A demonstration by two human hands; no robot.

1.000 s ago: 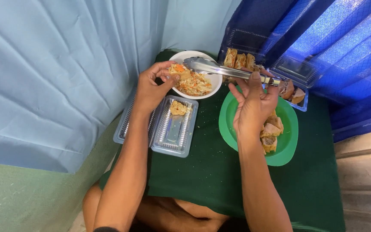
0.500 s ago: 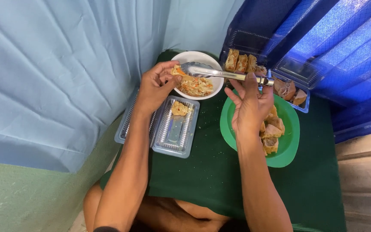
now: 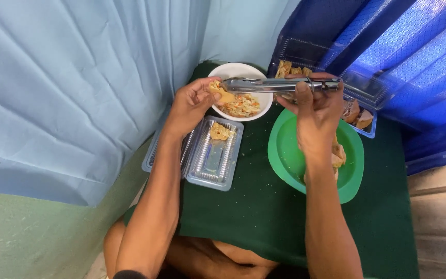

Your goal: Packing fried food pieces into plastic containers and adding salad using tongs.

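Tongs and wrapper over the bowl

Head view. Tongs (image 3: 280, 84) of bright metal lie level above the white bowl (image 3: 243, 70) of shredded filling; the right hand (image 3: 313, 111) has its fingers closed round their handle end. The left hand (image 3: 189, 106) pinches a small filled wrapper (image 3: 220, 93) between fingertips at the bowl's near rim, where the tong tips meet it. Below, a clear plastic tray (image 3: 215, 157) holding one piece rests on the green-covered bench (image 3: 243, 217), beside a green plate (image 3: 285, 150) of fried pieces.
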